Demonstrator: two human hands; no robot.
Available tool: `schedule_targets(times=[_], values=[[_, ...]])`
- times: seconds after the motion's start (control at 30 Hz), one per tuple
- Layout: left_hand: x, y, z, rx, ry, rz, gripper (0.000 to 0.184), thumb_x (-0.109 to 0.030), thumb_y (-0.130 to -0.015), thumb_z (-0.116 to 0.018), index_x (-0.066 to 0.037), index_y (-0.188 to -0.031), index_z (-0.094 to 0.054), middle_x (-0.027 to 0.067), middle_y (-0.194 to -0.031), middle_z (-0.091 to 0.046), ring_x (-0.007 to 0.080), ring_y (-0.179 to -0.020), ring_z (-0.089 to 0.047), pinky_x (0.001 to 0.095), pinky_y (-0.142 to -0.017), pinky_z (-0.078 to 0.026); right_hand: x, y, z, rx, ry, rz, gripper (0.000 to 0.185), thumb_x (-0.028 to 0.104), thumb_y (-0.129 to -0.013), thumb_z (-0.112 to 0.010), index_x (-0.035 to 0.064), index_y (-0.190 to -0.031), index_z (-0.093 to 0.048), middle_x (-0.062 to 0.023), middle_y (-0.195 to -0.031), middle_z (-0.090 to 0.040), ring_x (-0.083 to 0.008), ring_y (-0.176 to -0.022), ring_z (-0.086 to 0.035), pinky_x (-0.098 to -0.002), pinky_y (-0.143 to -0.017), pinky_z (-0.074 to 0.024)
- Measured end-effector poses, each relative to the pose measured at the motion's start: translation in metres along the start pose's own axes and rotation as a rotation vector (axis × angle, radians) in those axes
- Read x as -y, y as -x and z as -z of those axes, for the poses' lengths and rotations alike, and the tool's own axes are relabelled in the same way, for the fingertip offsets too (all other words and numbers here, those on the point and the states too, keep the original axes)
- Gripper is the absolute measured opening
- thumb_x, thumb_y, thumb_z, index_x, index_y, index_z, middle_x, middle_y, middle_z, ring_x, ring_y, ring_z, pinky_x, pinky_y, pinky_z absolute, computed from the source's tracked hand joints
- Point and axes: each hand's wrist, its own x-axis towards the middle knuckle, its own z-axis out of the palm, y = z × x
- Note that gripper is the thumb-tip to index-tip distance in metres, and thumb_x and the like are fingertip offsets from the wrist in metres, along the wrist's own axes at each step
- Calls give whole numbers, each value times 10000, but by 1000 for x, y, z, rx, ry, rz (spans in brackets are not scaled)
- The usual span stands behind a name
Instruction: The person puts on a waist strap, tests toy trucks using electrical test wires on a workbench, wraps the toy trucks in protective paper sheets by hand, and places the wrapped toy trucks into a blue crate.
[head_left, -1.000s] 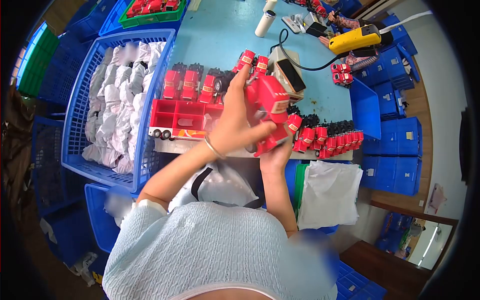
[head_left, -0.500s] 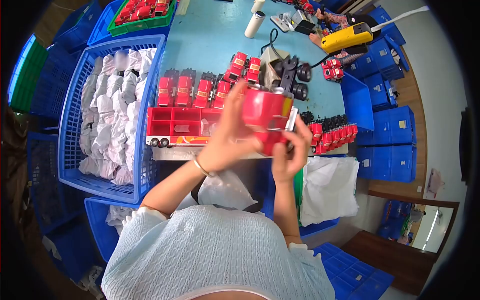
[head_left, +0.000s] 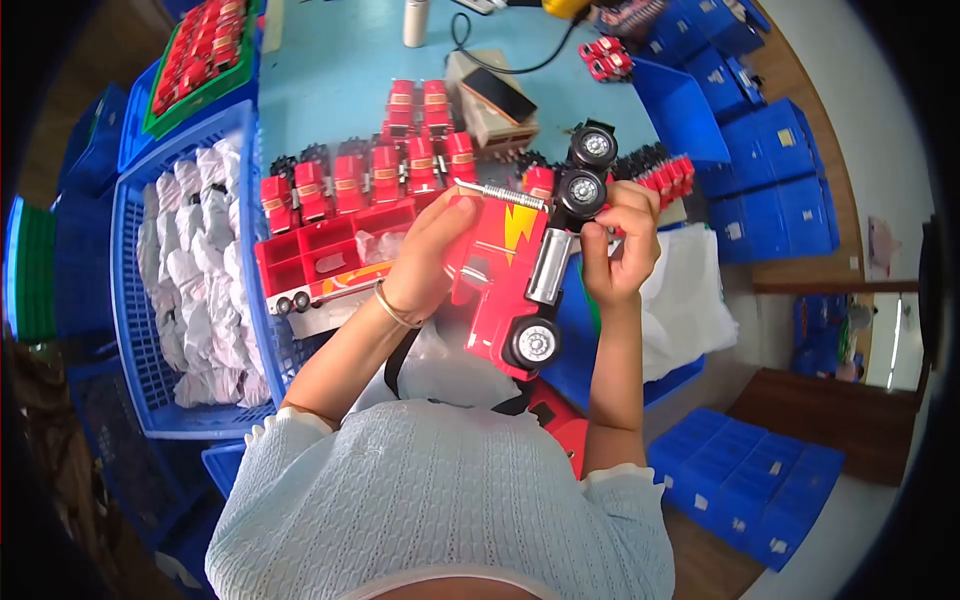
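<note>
A large red toy truck [head_left: 498, 310] with a yellow lightning bolt is held up in front of me, tilted, its side with black wheels and silver tank facing the camera. My left hand [head_left: 425, 250] is closed around the red cab and hood. At the black chassis by the two rear wheels, my right hand [head_left: 625, 240] grips with curled fingers, some of them hidden. Behind my left hand lies a red toy trailer [head_left: 285, 262] with open compartments, a clear plastic bag in one. Small red trucks [head_left: 348, 180] stand in a row just beyond it.
At left, a blue basket [head_left: 125, 300] holds white-wrapped items. A phone [head_left: 500, 95] lies on a beige box [head_left: 480, 125] with a black cable. More small trucks [head_left: 672, 180] stand at the right edge, near white sheets [head_left: 690, 290]. A white bottle [head_left: 415, 22] stands farther back.
The truck has turned from a blurred, end-on pose to show its side, with the rear wheels still uppermost. My right hand has moved up towards those wheels. The view has shifted.
</note>
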Motion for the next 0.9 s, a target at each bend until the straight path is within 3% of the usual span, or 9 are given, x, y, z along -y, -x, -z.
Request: schedule_targets(times=[0.07,0.17,0.23,0.33,0.43,0.53,0.67,0.77,0.9], values=[[15,-11,-13,47,16,72,351,-297,-889,-462,-11,-1091,-490,112,-1011,-605,196,-846,-624,318,-758,-505,-11,5,20,-28,68,15,163,163,-815,-570,22,-843,-493,-147,-871,-580,-288,-850,-525,-401,-765,-429],[48,-27,-27,159,182,401,382,-287,-903,-448,12,-1140,-463,98,-1023,-579,182,-936,-582,314,-849,-459,-25,17,56,-64,132,161,133,148,-790,-542,26,-768,-493,-129,-793,-572,-279,-719,-513,-380,-693,-418],[85,-47,-10,247,55,519,490,-350,-852,-530,35,-1146,-459,106,-1015,-581,199,-910,-593,317,-852,-461,-36,40,80,-78,47,85,107,136,-771,-500,41,-720,-498,-111,-739,-558,-264,-634,-485,-382,-671,-387],[160,-83,-1,493,-1,591,561,-351,-781,-626,46,-1141,-459,97,-993,-583,213,-875,-603,317,-848,-462,-58,85,121,-25,-27,-72,89,97,-768,-442,54,-726,-508,-90,-729,-540,-239,-651,-472,-380,-680,-354],[225,-110,-28,733,74,648,609,-329,-731,-686,36,-1151,-439,93,-991,-573,208,-902,-589,309,-855,-453,-99,148,163,-28,-134,-251,142,172,-801,-472,50,-824,-539,-98,-822,-545,-248,-787,-501,-386,-792,-347],[272,-121,-88,370,-40,687,533,-254,-761,-663,5,-1156,-417,102,-995,-563,197,-925,-573,299,-848,-449,-146,213,219,-148,126,-650,278,227,-819,-518,20,-1004,-520,-126,-1012,-526,-278,-989,-476,-372,-910,-324],[359,-176,-121,322,-221,638,493,-190,-786,-629,-24,-1185,-391,130,-1052,-546,200,-963,-556,310,-853,-445,-248,345,331,-427,706,-987,480,104,-763,-608,-2,-1190,-419,-174,-1184,-451,-322,-1139,-407,-365,-994,-291],[418,-219,-146,260,-336,624,448,-150,-805,-597,-39,-1192,-400,138,-1062,-545,205,-960,-558,323,-841,-449,-289,414,397,-407,940,-1033,473,77,-734,-625,6,-1165,-443,-181,-1176,-460,-321,-1126,-418,-388,-974,-310],[498,-263,-133,231,-446,609,480,-131,-786,-627,-35,-1198,-400,137,-1056,-551,194,-951,-557,317,-823,-449,-320,432,439,-158,1095,-1220,440,93,-699,-653,37,-1103,-491,-153,-1088,-525,-297,-1069,-465,-395,-902,-360]])
